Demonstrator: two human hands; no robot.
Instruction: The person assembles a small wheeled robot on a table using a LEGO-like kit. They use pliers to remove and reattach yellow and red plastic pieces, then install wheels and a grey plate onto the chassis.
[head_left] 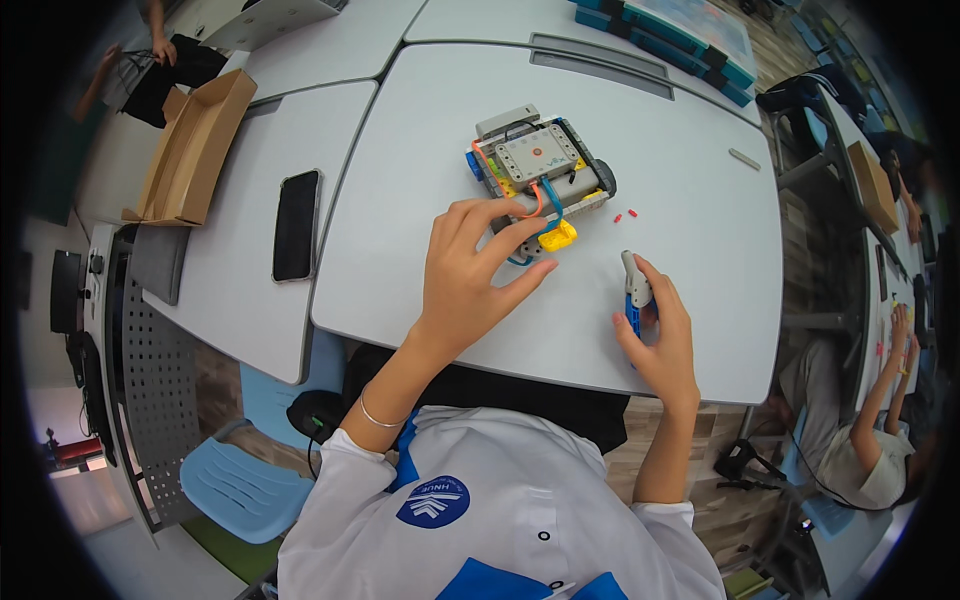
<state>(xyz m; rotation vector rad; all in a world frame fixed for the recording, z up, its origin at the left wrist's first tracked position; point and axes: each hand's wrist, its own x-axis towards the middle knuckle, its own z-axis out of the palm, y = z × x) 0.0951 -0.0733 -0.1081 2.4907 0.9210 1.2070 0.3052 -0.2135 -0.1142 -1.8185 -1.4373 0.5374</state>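
Observation:
A building-kit robot vehicle (538,158) made of grey, yellow and blue plastic parts stands on the white table, with a grey control block on top and orange and blue cables. My left hand (462,262) reaches its near end, thumb and fingers curved around a grey part beside a yellow piece (558,236). How firmly they press is hard to see. Further right, just over the table's near edge, my right hand (662,335) is closed around a small grey and blue plastic piece (637,283). Two small red pegs (626,215) lie between the vehicle and this hand.
A black phone (297,226) and an open cardboard box (200,150) are on the left table. A short grey bar (744,159) lies at the right, and teal storage cases (680,40) stand at the far side. Other people sit nearby, one at the right (875,440).

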